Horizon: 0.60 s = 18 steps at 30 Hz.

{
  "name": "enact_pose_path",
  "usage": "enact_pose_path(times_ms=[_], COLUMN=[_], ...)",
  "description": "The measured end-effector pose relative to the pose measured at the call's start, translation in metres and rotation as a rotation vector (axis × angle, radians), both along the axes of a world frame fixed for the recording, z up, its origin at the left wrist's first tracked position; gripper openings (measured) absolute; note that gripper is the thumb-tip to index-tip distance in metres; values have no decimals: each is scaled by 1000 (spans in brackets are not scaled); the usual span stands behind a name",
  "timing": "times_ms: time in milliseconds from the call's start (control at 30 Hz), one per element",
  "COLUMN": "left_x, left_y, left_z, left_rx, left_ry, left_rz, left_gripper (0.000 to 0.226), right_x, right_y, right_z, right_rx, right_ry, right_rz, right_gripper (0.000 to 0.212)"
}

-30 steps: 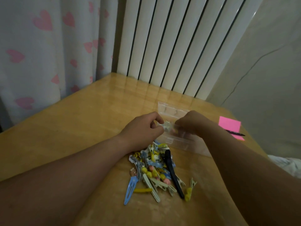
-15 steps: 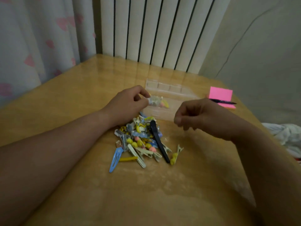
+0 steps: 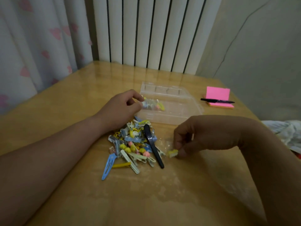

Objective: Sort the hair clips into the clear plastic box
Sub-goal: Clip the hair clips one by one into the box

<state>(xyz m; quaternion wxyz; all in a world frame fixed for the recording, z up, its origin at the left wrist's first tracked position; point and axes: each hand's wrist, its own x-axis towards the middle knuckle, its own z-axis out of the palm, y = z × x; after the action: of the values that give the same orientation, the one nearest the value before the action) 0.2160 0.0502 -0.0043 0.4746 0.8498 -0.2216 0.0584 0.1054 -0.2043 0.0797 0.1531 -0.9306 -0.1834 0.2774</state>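
A pile of several coloured hair clips (image 3: 132, 144) lies on the wooden table, with a long black clip (image 3: 153, 147) on its right side. Behind it stands the clear plastic box (image 3: 179, 110), open. My left hand (image 3: 120, 108) pinches a small clear bag of clips (image 3: 153, 105) over the box's left end. To the right of the pile, my right hand (image 3: 192, 136) is down on the table and pinches a small yellow clip (image 3: 173, 153).
A pink sticky-note pad (image 3: 218, 95) with a black pen (image 3: 216, 100) across it lies at the far right of the table (image 3: 65, 111). A white radiator and a heart-print curtain stand behind. Crumpled cloth shows past the table's right edge.
My right hand has left the bag, come down toward me and taken hold of a yellow clip beside the pile. The left hand still holds the bag by the box.
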Motion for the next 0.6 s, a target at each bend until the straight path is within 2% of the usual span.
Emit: enact_pose_path(times_ms=[100,167,200,267,333,533,600], left_x=[3,4,4,4,4,5,4], left_y=[0,1,1,0,0,1,1], left_z=[-2,-4,-4,-5,-5,-7,-6], left_rx=[-18,-25,-28,-33,-34,-47,-51], left_ry=[9,18,20,25,26,35,39], left_rz=[-19,-24,-23,-24,-29,-39,-46], left_gripper=[13,12,12,12,13,13,14], right_x=[2,18,30,57,82,136,143], right_y=[-8,-9,-7,2,13,34,35], right_z=[7,6,6,7,7,-8,-13], right_rx=[333,609,671,621,494,65,7], right_ry=[-113,-260,-336,-470,-529,-469,-454], right_rz=[-162,-432,-560,-710,-736,-631,-628], right_gripper=[4,18,21,18,20,23,23])
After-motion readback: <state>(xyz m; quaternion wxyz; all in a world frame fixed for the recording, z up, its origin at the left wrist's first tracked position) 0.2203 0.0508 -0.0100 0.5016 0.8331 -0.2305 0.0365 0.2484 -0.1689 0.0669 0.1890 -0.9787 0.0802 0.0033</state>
